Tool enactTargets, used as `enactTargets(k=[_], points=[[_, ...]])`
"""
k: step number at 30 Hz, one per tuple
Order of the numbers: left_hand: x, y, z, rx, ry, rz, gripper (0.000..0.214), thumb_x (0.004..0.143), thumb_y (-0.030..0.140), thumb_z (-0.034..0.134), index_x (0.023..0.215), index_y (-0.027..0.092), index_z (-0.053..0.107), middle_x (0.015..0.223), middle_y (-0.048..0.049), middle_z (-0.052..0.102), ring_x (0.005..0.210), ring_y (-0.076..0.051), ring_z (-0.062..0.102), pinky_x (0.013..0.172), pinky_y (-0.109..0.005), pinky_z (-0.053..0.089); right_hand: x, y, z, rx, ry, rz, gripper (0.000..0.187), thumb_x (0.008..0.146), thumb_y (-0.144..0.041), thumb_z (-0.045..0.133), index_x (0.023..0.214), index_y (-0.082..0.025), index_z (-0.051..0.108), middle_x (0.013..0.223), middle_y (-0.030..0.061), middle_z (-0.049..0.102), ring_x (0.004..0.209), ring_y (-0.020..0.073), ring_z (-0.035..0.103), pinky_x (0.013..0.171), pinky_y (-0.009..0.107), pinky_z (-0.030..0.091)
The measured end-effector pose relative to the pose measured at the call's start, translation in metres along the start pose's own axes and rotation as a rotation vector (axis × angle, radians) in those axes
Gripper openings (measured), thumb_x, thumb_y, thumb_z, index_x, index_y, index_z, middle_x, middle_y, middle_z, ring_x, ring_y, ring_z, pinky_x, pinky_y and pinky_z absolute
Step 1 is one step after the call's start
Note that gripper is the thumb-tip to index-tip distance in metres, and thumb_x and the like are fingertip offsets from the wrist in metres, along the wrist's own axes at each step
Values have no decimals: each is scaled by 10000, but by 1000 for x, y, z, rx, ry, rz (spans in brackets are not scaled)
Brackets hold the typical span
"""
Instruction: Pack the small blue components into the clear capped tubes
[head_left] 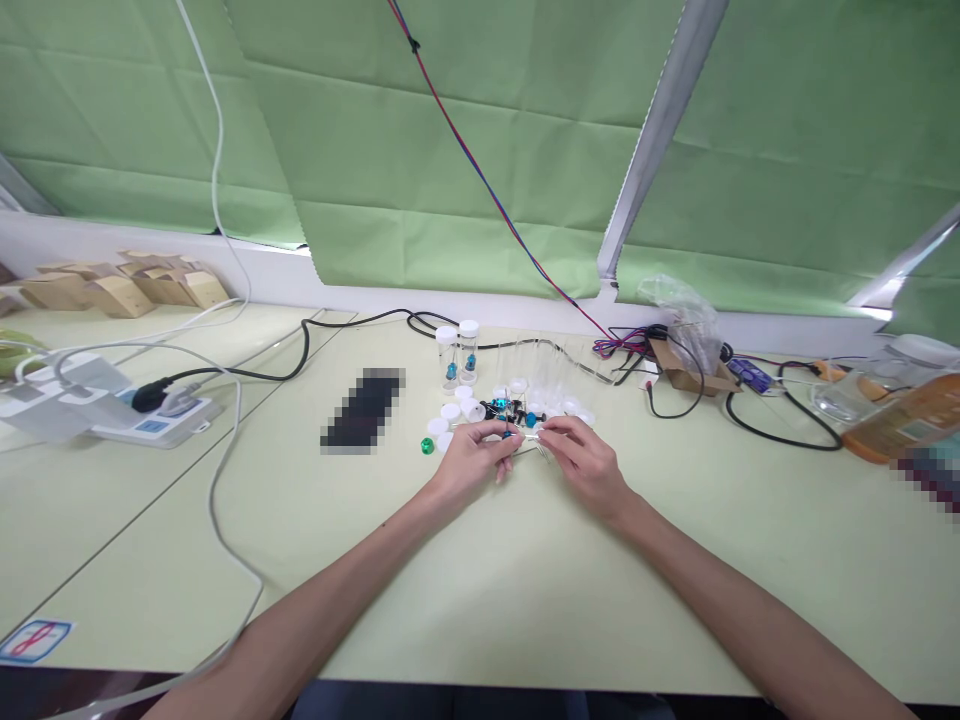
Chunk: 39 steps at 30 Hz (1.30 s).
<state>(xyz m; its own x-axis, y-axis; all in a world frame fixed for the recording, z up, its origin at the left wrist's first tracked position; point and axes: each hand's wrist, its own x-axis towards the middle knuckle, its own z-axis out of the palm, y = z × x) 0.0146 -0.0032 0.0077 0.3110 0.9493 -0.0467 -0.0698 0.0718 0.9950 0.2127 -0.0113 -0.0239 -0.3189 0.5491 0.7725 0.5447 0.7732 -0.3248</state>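
Note:
My left hand (pixel 474 458) is pinched closed on a small blue part with a thin upright rod (pixel 508 425). Close beside it, my right hand (pixel 589 465) also has thumb and fingertips pressed together, on a small whitish piece too tiny to name. The fingertips almost meet over the table, just in front of a pile of blue and black small parts (pixel 531 419). White round caps (pixel 451 412) lie left of the pile, with a green bead-like piece (pixel 427 446). Thin metal pins (pixel 541 453) show below the fingers. Behind stand two capped clear vials (pixel 469 350) with blue pieces inside.
Several clear tubes (pixel 551 365) stand behind the pile. A blurred dark rectangle (pixel 364 410) lies to the left, a power strip (pixel 161 422) farther left. Black cable (pixel 306 345) runs along the back. At right are a cardboard box (pixel 694 372) and an orange bottle (pixel 911 415).

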Motion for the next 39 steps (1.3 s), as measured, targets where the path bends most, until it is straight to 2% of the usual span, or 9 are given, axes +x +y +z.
enactTargets(k=[6,12,20,25,29,32,35,39], points=[[0,0,0,-1,-18,-15,339,689,449,764,799,138,685,476,16,549,422,-96,458,439,-228,345,0,2,-3,-25,-59,-27,295,959,-113,441,1111,-251,653,1003,92,653,927,191,640,782,315,545],[1,-3,-1,-18,-36,-3,356,688,456,769,830,140,687,460,25,542,403,-92,451,437,-228,340,2,-4,-2,20,-2,38,229,957,-161,487,1026,-250,686,907,66,665,822,181,642,738,305,537],[1,-4,-2,21,-30,16,335,708,446,756,825,143,670,466,25,554,402,-91,461,432,-219,341,8,-12,-2,111,-6,148,193,958,-197,493,940,-228,683,798,50,627,709,174,598,661,306,498],[2,-8,-3,31,-25,28,316,725,442,743,831,155,667,461,28,545,396,-93,450,423,-221,336,10,-18,-2,193,-18,314,177,932,-238,535,840,-225,685,693,28,605,637,170,574,629,305,480],[2,-11,-3,61,-14,45,307,740,443,728,840,159,667,459,32,530,396,-94,447,415,-216,331,12,-20,0,401,-27,549,145,884,-288,608,796,-203,685,690,22,615,538,141,557,516,273,470],[2,-12,-3,99,-6,71,301,758,443,710,847,159,666,462,35,513,403,-93,446,406,-209,322,14,-21,2,561,-28,690,160,841,-329,658,776,-184,676,589,-2,593,450,126,526,443,255,447],[2,-13,-3,127,-3,96,295,773,440,696,846,156,664,468,37,501,410,-89,441,406,-205,320,16,-20,2,659,-44,756,204,807,-366,692,755,-169,670,519,-18,570,414,120,513,415,245,434],[1,-12,-3,166,-5,121,289,787,437,679,844,155,664,472,37,497,412,-88,443,406,-203,327,17,-21,1,771,-46,817,247,761,-398,734,755,-159,675,570,-9,595,428,112,523,398,237,435]])
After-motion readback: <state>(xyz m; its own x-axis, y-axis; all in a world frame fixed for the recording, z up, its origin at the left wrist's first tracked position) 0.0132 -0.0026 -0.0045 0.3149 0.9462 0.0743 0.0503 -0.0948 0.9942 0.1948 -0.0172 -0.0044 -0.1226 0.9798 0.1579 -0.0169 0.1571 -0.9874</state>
